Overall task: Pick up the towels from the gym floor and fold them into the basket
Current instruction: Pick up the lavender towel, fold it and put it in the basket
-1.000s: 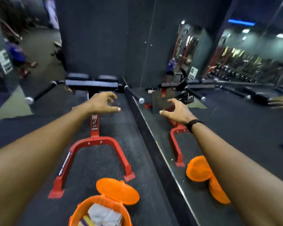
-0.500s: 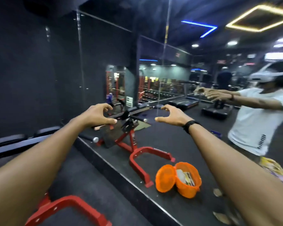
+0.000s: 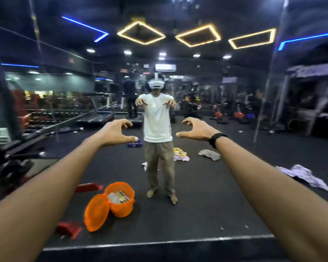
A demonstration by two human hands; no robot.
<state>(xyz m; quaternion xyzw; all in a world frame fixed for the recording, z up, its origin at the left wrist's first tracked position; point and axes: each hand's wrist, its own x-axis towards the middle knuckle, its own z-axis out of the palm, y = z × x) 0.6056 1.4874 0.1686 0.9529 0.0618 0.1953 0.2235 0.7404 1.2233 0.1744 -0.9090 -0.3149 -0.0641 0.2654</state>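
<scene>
1. nearest are both arms stretched forward; the left hand [image 3: 115, 133] and right hand [image 3: 197, 129] hang in the air with fingers loosely curled and thumbs out, each grip wide and holding nothing

2. everything past the pale floor edge [image 3: 159, 242] appears to be a mirror view, so the things below are reflections of the room around and behind the person

3. the orange basket [image 3: 121, 205] stands on the gym floor [image 3: 206, 205] with its lid [image 3: 96, 212] swung open beside it; a few folded pieces already sit inside, so part of the job looks done

4. still left on the floor, well apart from the basket: a lilac towel [image 3: 304, 175] at the right, a grey towel [image 3: 209, 154], a yellow and lilac heap [image 3: 180, 154] behind the reflected legs, a small white scrap [image 3: 144, 165]

5. my guess is roughly midway; no towel is in hand
</scene>
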